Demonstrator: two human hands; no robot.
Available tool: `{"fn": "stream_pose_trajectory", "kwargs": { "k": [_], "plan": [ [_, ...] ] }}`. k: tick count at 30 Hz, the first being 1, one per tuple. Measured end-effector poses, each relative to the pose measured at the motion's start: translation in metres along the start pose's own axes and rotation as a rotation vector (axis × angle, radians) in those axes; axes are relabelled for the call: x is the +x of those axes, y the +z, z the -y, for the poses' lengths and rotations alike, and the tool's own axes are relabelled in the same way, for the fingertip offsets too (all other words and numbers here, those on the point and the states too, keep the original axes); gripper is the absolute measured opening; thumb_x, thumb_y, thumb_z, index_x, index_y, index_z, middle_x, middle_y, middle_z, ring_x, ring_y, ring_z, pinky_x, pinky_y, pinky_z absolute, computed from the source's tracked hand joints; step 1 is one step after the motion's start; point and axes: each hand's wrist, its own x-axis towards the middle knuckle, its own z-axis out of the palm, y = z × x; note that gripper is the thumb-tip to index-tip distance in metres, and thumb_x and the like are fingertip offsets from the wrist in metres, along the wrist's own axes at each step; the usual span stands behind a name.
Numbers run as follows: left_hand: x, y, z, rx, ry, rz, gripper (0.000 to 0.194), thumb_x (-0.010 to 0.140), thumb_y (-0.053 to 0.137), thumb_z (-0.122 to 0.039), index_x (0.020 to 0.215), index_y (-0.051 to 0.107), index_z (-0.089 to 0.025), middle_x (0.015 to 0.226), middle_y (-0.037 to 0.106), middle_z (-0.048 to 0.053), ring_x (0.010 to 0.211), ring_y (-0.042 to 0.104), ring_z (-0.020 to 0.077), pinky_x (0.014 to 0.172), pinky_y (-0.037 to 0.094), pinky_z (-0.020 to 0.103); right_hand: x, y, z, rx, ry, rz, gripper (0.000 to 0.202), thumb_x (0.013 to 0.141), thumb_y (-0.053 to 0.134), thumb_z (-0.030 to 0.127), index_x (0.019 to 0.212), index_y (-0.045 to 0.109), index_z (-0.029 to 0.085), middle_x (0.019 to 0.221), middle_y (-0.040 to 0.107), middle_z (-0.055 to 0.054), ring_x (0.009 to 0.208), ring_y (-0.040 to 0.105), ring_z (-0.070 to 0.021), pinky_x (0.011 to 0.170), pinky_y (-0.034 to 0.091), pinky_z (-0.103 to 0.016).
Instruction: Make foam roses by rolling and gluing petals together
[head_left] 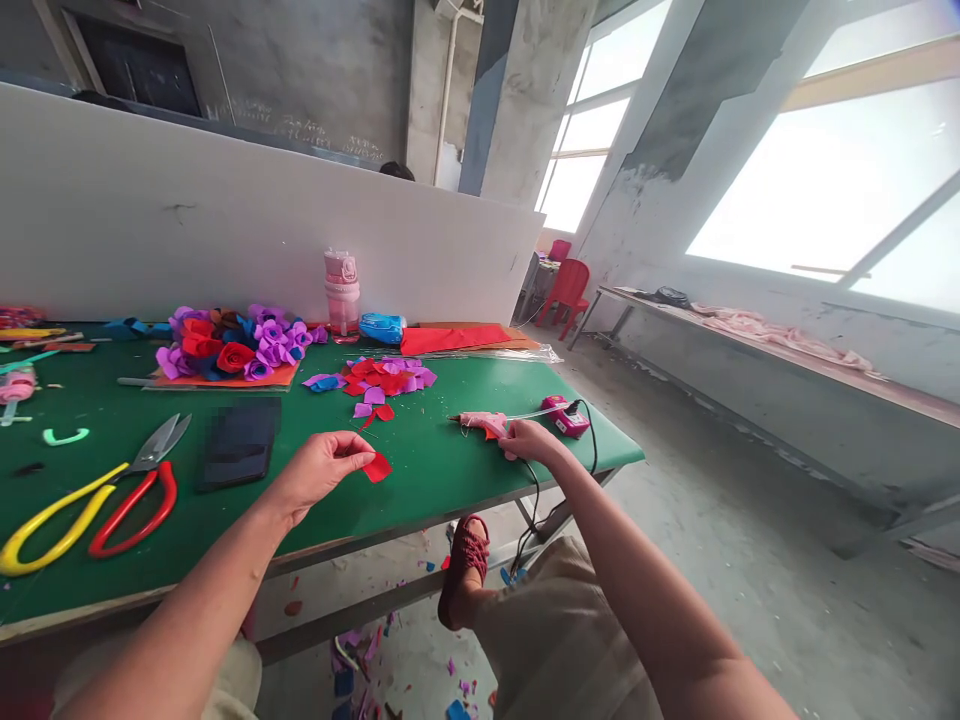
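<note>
Between the thumb and fingers of my left hand (328, 468) is a small red petal (379, 467), held just above the green table. My right hand (529, 441) is closed round the handle of a pink glue gun (482, 422), whose nozzle points left. Beyond my hands lies a loose pile of red, purple and blue petals (386, 377). Farther left, finished-looking flowers (236, 345) in purple, red and blue are heaped on an orange sheet. A dark phone (238, 443) lies flat left of my left hand.
Large scissors (142, 470) with yellow and red handles lie on the left of the green table (450, 480). A pink bottle (343, 297) stands by the white partition (262, 230). A magenta power socket (566, 416) with a black cable sits near the right end.
</note>
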Motion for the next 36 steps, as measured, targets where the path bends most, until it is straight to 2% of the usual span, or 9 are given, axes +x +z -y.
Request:
{"fn": "stream_pose_trajectory", "kwargs": {
  "k": [3, 6, 10, 14, 19, 22, 25, 28, 36],
  "plan": [
    [0.002, -0.002, 0.003, 0.013, 0.003, 0.005, 0.022, 0.056, 0.073, -0.04, 0.058, 0.068, -0.019, 0.055, 0.063, 0.001, 0.048, 0.044, 0.011, 0.045, 0.029, 0.022, -0.008, 0.0, 0.01, 0.241, -0.008, -0.028, 0.026, 0.069, 0.066, 0.033, 0.051, 0.054, 0.018, 0.046, 0.055, -0.001, 0.046, 0.049, -0.0133, 0.048, 0.036, -0.026],
    [0.004, -0.006, 0.006, 0.04, -0.022, -0.006, 0.022, 0.055, 0.074, -0.039, 0.058, 0.067, -0.018, 0.057, 0.065, 0.002, 0.052, 0.048, 0.0122, 0.048, 0.031, 0.022, -0.024, 0.007, 0.024, 0.834, -0.062, -0.007, 0.023, 0.068, 0.071, 0.035, 0.071, 0.058, 0.017, 0.061, 0.061, 0.0, 0.053, 0.053, -0.0118, 0.053, 0.045, -0.025],
    [0.005, -0.012, 0.006, 0.099, -0.11, 0.049, 0.022, 0.057, 0.073, -0.036, 0.062, 0.065, -0.016, 0.062, 0.066, 0.002, 0.05, 0.045, 0.0093, 0.046, 0.027, 0.021, -0.044, 0.027, 0.049, 1.418, -0.069, 0.34, 0.026, 0.073, 0.067, 0.036, 0.085, 0.061, 0.014, 0.058, 0.052, 0.004, 0.05, 0.047, -0.0068, 0.052, 0.048, -0.019],
    [0.006, -0.014, 0.007, 0.109, -0.182, 0.097, 0.02, 0.056, 0.072, -0.031, 0.064, 0.063, -0.015, 0.058, 0.062, -0.001, 0.043, 0.035, 0.0057, 0.042, 0.019, 0.02, -0.061, 0.04, 0.074, 1.619, -0.061, 0.655, 0.029, 0.084, 0.056, 0.043, 0.084, 0.059, 0.013, 0.059, 0.049, 0.003, 0.049, 0.043, -0.0062, 0.044, 0.044, -0.017],
    [0.011, -0.017, 0.017, 0.122, -0.235, 0.07, 0.023, 0.053, 0.075, -0.03, 0.058, 0.059, -0.015, 0.047, 0.05, -0.005, 0.041, 0.027, 0.0049, 0.041, 0.015, 0.022, -0.083, 0.026, 0.088, 1.342, -0.315, 0.384, 0.024, 0.083, 0.059, 0.041, 0.096, 0.06, 0.02, 0.092, 0.066, -0.005, 0.051, 0.046, -0.0083, 0.034, 0.03, -0.019],
    [0.014, -0.018, 0.023, 0.192, -0.252, 0.051, 0.022, 0.052, 0.075, -0.031, 0.057, 0.061, -0.015, 0.04, 0.041, -0.007, 0.041, 0.026, 0.0059, 0.042, 0.015, 0.023, -0.092, 0.017, 0.088, 1.002, -0.406, 0.29, 0.025, 0.083, 0.058, 0.044, 0.089, 0.061, 0.02, 0.086, 0.067, -0.004, 0.049, 0.045, -0.008, 0.046, 0.039, -0.023],
    [0.015, -0.015, 0.028, 0.278, -0.211, 0.027, 0.015, 0.052, 0.072, -0.025, 0.054, 0.062, -0.015, 0.045, 0.049, -0.004, 0.046, 0.037, 0.0081, 0.045, 0.023, 0.022, -0.1, 0.02, 0.085, 0.713, -0.406, 0.275, 0.03, 0.082, 0.057, 0.047, 0.09, 0.06, 0.018, 0.083, 0.066, -0.004, 0.054, 0.049, -0.0097, 0.056, 0.043, -0.026],
    [0.015, -0.012, 0.031, 0.331, -0.18, 0.016, 0.008, 0.052, 0.069, -0.019, 0.054, 0.062, -0.015, 0.051, 0.057, -0.002, 0.054, 0.046, 0.0105, 0.05, 0.03, 0.022, -0.104, 0.031, 0.084, 0.496, -0.383, 0.274, 0.036, 0.084, 0.052, 0.051, 0.095, 0.058, 0.017, 0.079, 0.065, -0.004, 0.052, 0.047, -0.0103, 0.05, 0.038, -0.024],
    [0.014, -0.009, 0.033, 0.423, -0.161, 0.013, 0.004, 0.054, 0.065, -0.019, 0.055, 0.064, -0.015, 0.056, 0.062, 0.0, 0.06, 0.053, 0.0134, 0.051, 0.033, 0.023, -0.104, 0.044, 0.092, 0.347, -0.43, 0.318, 0.028, 0.087, 0.045, 0.043, 0.094, 0.056, 0.018, 0.083, 0.065, -0.003, 0.049, 0.044, -0.0086, 0.047, 0.036, -0.022]
  ]
}}
